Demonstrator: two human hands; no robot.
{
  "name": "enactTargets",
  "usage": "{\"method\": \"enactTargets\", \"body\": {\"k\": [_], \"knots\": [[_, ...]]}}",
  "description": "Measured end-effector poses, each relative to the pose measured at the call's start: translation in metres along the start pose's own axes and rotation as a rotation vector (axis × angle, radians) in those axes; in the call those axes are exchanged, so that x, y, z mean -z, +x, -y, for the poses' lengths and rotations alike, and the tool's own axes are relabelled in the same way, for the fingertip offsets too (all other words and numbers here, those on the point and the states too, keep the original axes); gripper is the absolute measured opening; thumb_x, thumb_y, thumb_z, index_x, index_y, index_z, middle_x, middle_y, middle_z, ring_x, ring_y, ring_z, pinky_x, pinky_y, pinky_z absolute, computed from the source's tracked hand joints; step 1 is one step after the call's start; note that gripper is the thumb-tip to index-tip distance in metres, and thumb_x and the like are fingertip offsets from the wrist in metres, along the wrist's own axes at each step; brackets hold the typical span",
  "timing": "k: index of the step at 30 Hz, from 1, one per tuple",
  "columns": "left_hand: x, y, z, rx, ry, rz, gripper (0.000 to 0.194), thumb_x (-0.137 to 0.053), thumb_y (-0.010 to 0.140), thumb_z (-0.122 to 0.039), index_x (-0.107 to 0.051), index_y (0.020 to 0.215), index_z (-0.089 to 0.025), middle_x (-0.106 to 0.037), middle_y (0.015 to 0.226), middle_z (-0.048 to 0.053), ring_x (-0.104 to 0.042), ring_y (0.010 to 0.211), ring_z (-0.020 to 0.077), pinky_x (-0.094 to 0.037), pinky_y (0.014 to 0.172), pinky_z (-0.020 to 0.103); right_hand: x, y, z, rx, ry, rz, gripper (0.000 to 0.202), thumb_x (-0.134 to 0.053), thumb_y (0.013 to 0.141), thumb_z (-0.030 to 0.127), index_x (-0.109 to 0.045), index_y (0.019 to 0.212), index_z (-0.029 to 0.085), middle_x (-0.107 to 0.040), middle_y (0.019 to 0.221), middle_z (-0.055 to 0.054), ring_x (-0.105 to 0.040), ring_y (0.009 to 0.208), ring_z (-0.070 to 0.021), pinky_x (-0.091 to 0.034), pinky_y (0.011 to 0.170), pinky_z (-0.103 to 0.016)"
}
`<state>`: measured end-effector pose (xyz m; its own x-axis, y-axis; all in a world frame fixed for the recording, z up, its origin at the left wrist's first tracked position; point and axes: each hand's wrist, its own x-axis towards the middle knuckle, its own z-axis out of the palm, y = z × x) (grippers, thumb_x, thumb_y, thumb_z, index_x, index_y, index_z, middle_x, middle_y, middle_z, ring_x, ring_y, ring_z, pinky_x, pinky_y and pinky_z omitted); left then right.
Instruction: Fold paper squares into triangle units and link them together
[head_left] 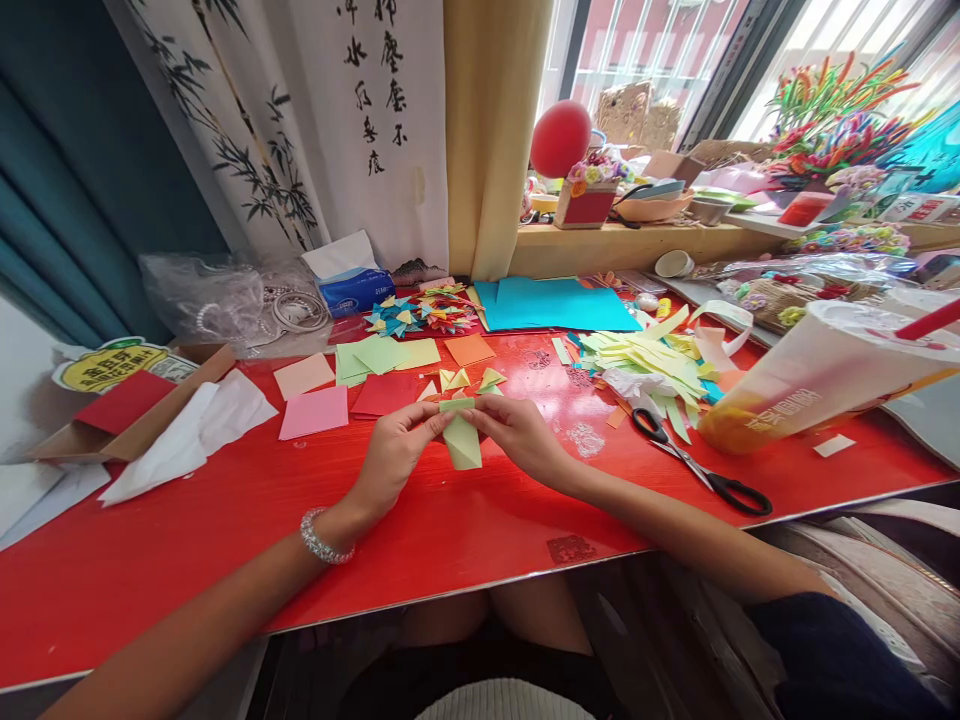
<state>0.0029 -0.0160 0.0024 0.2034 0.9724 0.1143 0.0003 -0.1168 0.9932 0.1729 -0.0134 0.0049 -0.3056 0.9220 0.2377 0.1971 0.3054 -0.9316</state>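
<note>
Between my two hands is a folded strip of light green paper (463,446), its top edge turned over and its lower part hanging toward me. My left hand (401,445) pinches the upper left corner, and my right hand (517,432) pinches the upper right. Just beyond my fingers lie small folded yellow paper pieces (454,380). A stack of red paper squares (384,395) is near my left hand, with light green squares (382,356) behind it. An orange square (470,349), a pink square (313,413) and a peach square (304,376) lie around them.
Black-handled scissors (697,465) lie to the right, beside a heap of paper scraps (652,365) and a large drink cup (810,375). Blue sheets (562,304), folded paper stars (427,310) and a tissue pack (351,285) are at the back. A cardboard tray (142,415) stands left.
</note>
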Motion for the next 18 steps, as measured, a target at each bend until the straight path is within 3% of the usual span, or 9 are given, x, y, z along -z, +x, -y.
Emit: {"method": "enactTargets", "body": {"k": [6, 12, 18], "knots": [[-0.0001, 0.0011, -0.0011, 0.005, -0.036, 0.001, 0.023, -0.066, 0.077, -0.038, -0.070, 0.082, -0.016, -0.067, 0.081, 0.002, -0.060, 0.076, 0.0140, -0.050, 0.072, 0.024, 0.0008, 0.0010, -0.0025, 0.014, -0.108, -0.008, 0.028, -0.050, 0.086, 0.039, -0.050, 0.067, 0.018, -0.051, 0.063, 0.000, -0.048, 0.059, -0.0113, -0.038, 0.055, -0.024], [0.0003, -0.0008, -0.0027, -0.032, 0.009, -0.048, 0.024, -0.065, 0.078, -0.037, -0.073, 0.087, -0.017, -0.070, 0.081, 0.002, -0.062, 0.079, 0.0151, -0.050, 0.075, 0.024, 0.0003, 0.0010, -0.0024, -0.025, -0.029, 0.054, 0.028, -0.052, 0.085, 0.041, -0.052, 0.069, 0.018, -0.050, 0.066, 0.000, -0.048, 0.061, -0.0115, -0.038, 0.056, -0.024], [0.0031, 0.0005, -0.0021, -0.055, 0.009, -0.089, 0.025, -0.066, 0.077, -0.036, -0.074, 0.090, -0.016, -0.072, 0.080, 0.002, -0.063, 0.075, 0.0165, -0.051, 0.074, 0.027, 0.0015, 0.0005, 0.0010, -0.013, -0.121, 0.121, 0.035, -0.050, 0.086, 0.038, -0.041, 0.059, 0.017, -0.034, 0.057, 0.004, -0.029, 0.054, -0.0078, -0.021, 0.048, -0.024]]}}
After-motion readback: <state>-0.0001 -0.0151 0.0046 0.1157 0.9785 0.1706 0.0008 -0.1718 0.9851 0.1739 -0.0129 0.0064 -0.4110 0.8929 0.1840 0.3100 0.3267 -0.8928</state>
